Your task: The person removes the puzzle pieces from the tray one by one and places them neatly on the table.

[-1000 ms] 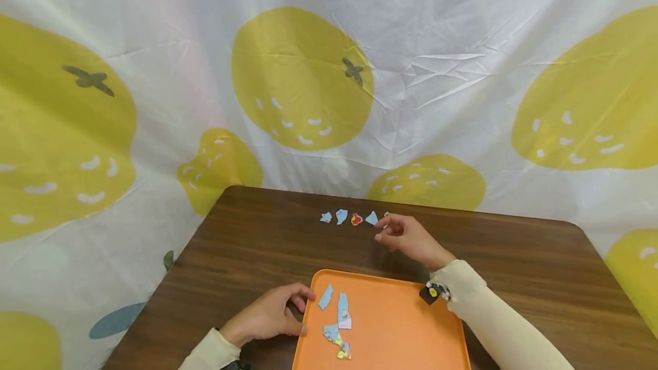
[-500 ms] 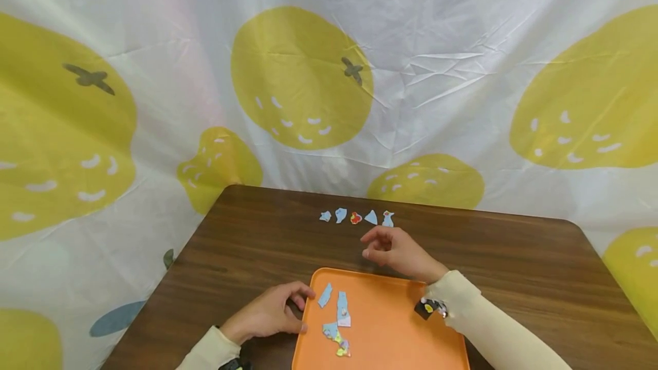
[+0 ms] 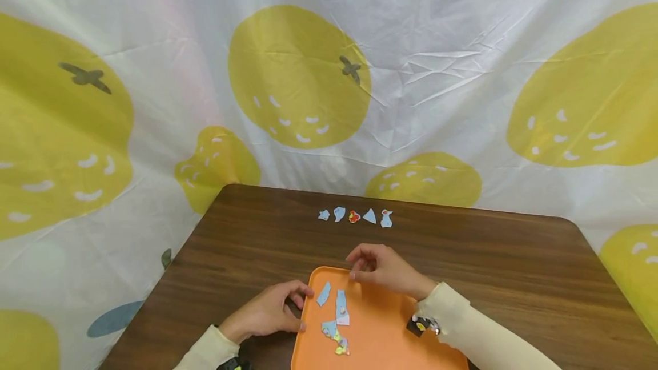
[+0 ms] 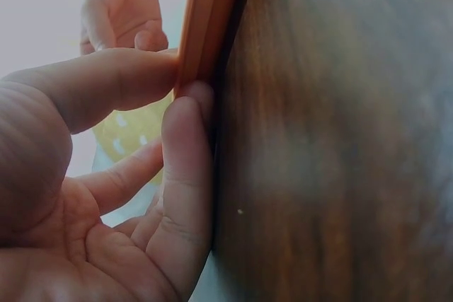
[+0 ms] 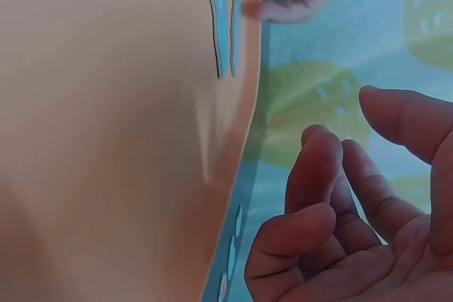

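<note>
Several small jigsaw puzzle pieces lie on an orange tray (image 3: 396,330). They include a pale blue piece (image 3: 324,294), a longer pale blue piece (image 3: 341,304) with a white end, and a joined cluster (image 3: 336,337) with yellow and grey. My left hand (image 3: 269,310) rests at the tray's left edge, its fingertips touching the rim (image 4: 202,26) in the left wrist view. Over the tray's far edge hovers my right hand (image 3: 388,270), fingers loosely bent. The right wrist view shows its thumb and fingertips apart, with nothing between them.
Along the far side of the dark wooden table (image 3: 493,256) runs a row of loose pieces. Among them are a red and yellow piece (image 3: 354,216), a pale blue triangle (image 3: 369,216) and a blue piece with a red top (image 3: 386,218). A lemon-print curtain (image 3: 411,101) hangs behind.
My right hand has drawn back from the row of pieces toward me and to the left, reaching the tray's far edge. It uncovered the rightmost piece. My left hand has stayed put.
</note>
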A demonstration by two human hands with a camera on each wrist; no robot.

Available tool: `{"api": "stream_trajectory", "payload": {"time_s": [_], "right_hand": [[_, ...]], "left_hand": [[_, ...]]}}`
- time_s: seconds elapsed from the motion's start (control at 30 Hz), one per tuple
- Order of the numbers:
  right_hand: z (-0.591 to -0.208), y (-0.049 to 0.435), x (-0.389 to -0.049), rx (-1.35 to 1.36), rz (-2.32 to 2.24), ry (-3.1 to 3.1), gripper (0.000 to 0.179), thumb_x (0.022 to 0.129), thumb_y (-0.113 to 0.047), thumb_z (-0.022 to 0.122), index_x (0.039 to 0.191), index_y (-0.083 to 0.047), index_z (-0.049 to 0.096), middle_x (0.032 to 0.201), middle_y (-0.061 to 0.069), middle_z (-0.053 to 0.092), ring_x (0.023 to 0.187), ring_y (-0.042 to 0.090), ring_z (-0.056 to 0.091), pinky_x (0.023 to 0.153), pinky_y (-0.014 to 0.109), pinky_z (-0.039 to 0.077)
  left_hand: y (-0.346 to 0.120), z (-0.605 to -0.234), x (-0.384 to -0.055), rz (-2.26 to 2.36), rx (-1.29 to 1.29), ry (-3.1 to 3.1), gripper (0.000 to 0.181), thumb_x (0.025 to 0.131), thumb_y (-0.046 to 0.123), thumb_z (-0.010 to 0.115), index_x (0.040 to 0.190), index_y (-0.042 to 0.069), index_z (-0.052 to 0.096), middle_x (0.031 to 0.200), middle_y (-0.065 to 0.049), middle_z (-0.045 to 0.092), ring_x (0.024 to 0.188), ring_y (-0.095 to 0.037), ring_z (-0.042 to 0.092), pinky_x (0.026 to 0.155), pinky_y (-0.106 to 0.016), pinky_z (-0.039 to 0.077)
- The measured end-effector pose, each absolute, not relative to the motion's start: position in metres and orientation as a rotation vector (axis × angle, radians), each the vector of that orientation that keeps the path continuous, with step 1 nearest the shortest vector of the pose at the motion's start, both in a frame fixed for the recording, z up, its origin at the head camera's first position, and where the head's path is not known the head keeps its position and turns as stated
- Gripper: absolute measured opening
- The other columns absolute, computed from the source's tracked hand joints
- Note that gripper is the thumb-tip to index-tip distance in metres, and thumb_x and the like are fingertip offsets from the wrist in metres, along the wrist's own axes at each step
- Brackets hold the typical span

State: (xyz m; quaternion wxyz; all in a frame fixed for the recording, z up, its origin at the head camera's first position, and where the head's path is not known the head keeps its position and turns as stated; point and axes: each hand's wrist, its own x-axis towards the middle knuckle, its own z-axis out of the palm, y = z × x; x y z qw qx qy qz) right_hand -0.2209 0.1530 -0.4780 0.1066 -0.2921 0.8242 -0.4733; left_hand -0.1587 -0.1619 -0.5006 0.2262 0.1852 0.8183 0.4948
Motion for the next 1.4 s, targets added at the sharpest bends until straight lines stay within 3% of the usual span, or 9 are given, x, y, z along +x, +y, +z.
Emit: {"api": "stream_trajectory", "payload": {"time_s": [0.43,0.6,0.87,1.2,1.4], "right_hand": [[-0.490,0.139,-0.205,-0.907,-1.318,2.312,0.035,0.091,-0.017,0.083,0.119,-0.003,0.070,0.094,0.004,0.076,0.071,0.009,0.068,0.068,0.024,0.057],[-0.496,0.135,-0.200,-0.901,-1.254,2.347,0.037,0.085,-0.019,0.087,0.116,-0.008,0.072,0.094,0.006,0.074,0.073,0.004,0.062,0.068,0.021,0.053],[-0.494,0.134,-0.194,-0.885,-1.258,2.299,0.041,0.081,-0.014,0.090,0.115,-0.002,0.070,0.091,0.012,0.067,0.074,0.006,0.056,0.068,0.020,0.048],[-0.499,0.129,-0.197,-0.882,-1.055,2.492,0.052,0.069,-0.029,0.099,0.108,-0.009,0.071,0.076,-0.006,0.062,0.066,0.001,0.052,0.067,0.022,0.048],[-0.497,0.127,-0.194,-0.872,-0.996,2.524,0.054,0.068,-0.031,0.100,0.108,-0.012,0.069,0.077,-0.009,0.059,0.067,0.002,0.051,0.068,0.023,0.047]], "left_hand": [[-0.162,-0.501,-0.158,1.366,0.502,2.259,0.057,0.080,0.007,0.089,0.131,0.011,0.066,0.107,-0.009,0.062,0.068,-0.014,0.067,0.062,-0.025,0.053],[-0.161,-0.501,-0.158,1.363,0.510,2.263,0.056,0.080,0.008,0.089,0.131,0.011,0.066,0.106,-0.008,0.063,0.069,-0.013,0.068,0.062,-0.025,0.054],[-0.162,-0.499,-0.157,1.367,0.499,2.262,0.056,0.079,0.006,0.089,0.131,0.011,0.066,0.106,-0.009,0.062,0.070,-0.014,0.068,0.063,-0.025,0.054],[-0.162,-0.499,-0.157,1.382,0.492,2.251,0.058,0.080,0.005,0.088,0.132,0.011,0.065,0.107,-0.010,0.062,0.070,-0.014,0.068,0.062,-0.025,0.054],[-0.162,-0.501,-0.157,1.390,0.492,2.239,0.057,0.079,0.006,0.088,0.131,0.010,0.065,0.107,-0.009,0.062,0.070,-0.014,0.068,0.063,-0.025,0.054]]}}
